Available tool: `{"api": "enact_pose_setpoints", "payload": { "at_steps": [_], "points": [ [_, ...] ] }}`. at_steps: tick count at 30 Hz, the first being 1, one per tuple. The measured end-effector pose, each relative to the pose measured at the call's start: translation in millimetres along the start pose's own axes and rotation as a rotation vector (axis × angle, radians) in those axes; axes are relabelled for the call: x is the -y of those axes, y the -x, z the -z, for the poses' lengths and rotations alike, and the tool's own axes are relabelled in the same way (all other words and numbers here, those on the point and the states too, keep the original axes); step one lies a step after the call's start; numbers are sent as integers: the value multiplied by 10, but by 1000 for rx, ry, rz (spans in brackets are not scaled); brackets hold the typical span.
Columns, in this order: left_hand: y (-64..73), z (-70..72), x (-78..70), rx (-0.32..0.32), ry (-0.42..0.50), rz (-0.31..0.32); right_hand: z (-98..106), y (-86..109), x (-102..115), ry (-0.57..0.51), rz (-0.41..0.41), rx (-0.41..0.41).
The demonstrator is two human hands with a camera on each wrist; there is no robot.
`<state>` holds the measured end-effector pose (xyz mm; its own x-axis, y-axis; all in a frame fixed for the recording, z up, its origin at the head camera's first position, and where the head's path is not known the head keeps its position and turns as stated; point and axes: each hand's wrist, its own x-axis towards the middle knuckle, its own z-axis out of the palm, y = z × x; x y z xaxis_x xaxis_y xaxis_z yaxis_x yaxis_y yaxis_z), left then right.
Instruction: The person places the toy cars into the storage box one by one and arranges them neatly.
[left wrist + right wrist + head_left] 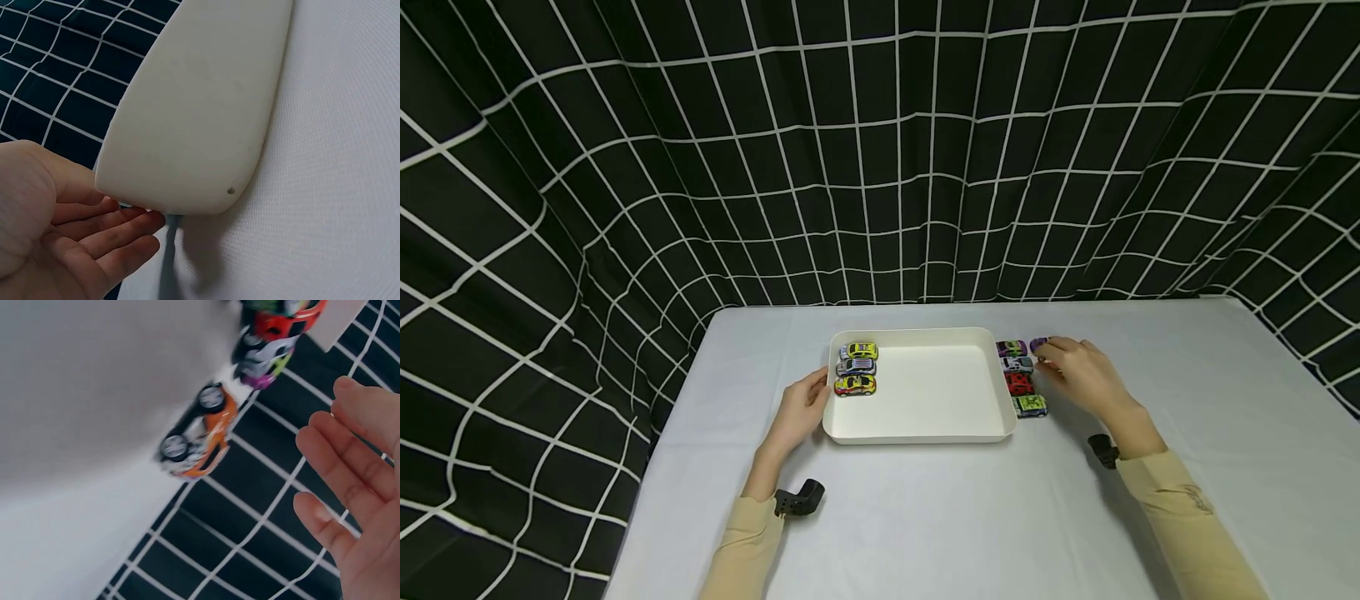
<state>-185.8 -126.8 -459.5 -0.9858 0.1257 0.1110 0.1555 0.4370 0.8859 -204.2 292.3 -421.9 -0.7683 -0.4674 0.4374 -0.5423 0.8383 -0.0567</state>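
My left hand (800,410) rests at the left edge of the white tray (932,429). In the left wrist view its thumb meets the tray's upper edge and its loosely extended fingers touch below. Three toy cars line the tray's left inside: a yellow car (861,351), a grey car (856,367) and a red-and-yellow car (855,386). On the right, my right hand (1086,375) hovers with relaxed fingers beside a purple toy car (1039,343), partly hidden. The right wrist view shows an orange-sided toy car (203,437), apart from the fingers.
Against the tray's right side stands a column of toy cars: a purple-and-green car (1011,348), a grey car (1018,364), a red car (1019,383) and a green car (1030,406). A white cloth covers the table (902,517). Black gridded curtain (917,150) hangs behind.
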Motion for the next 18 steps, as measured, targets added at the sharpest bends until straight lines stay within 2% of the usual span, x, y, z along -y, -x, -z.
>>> {"api": "enact_pose_setpoints", "payload": {
  "at_steps": [8, 18],
  "points": [
    [14, -1, -8, 0, 5, -2, -31, 161, -178, 3, -70, -24],
    [22, 2, -23, 2, 9, -4, -102, 240, -367, 14, -143, 15]
  ]
}}
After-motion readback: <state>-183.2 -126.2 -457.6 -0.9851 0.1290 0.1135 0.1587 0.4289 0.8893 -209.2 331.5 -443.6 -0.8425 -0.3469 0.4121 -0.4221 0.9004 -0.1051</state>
